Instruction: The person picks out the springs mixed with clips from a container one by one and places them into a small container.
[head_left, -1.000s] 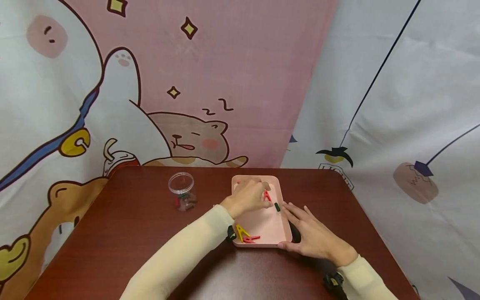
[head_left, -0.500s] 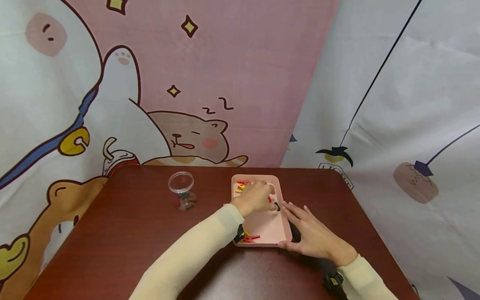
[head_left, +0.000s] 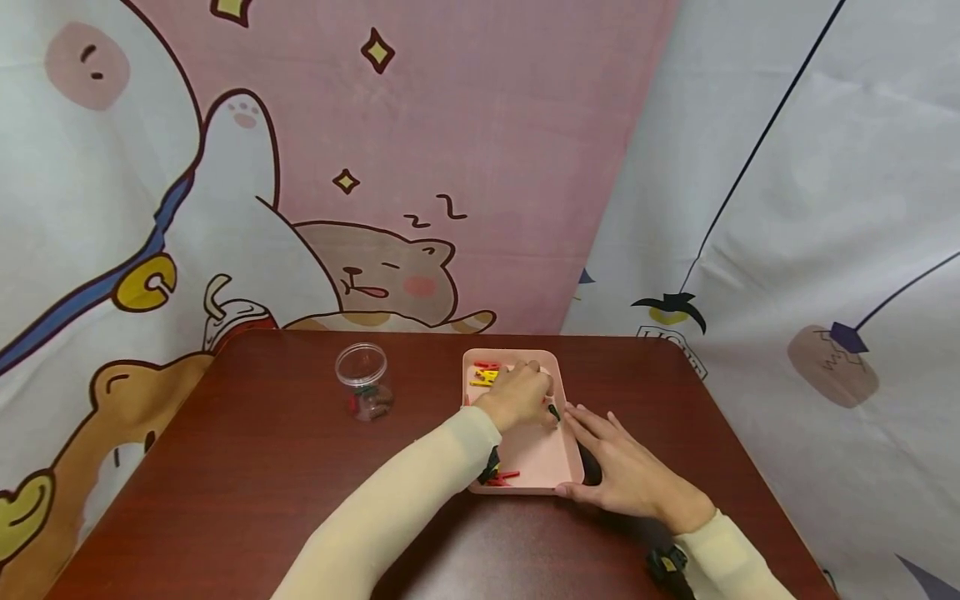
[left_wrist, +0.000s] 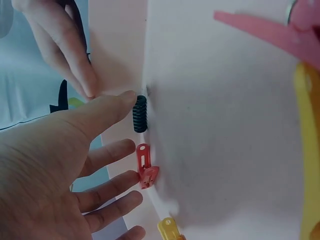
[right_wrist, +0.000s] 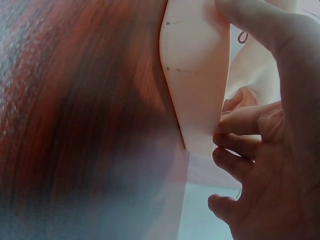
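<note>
My left hand (head_left: 517, 396) reaches into the pink tray (head_left: 536, 462), its fingers spread loosely. In the left wrist view, the thumb tip meets the upper end of a dark green ribbed piece (left_wrist: 140, 114), like a small coil, by the tray wall. The index fingertip is just below that piece, and a red clip (left_wrist: 147, 167) lies beside the other fingertips. Against the tray's right side, my right hand (head_left: 633, 475) rests with long, fairly straight fingers at the rim and its thumb at the near corner. My left hand hides part of the tray's contents.
Yellow clips (head_left: 486, 377) lie at the tray's far left, with a red clip (head_left: 487, 365) behind them. Another red clip (head_left: 504, 477) is near the front wall. Left of the tray, a clear jar (head_left: 363, 383) with small pieces stands on the dark wooden table (head_left: 225, 467).
My left hand has shifted rightward within the tray, toward the green piece. Yellow and red clips at the far left have come into sight. The right hand stays put.
</note>
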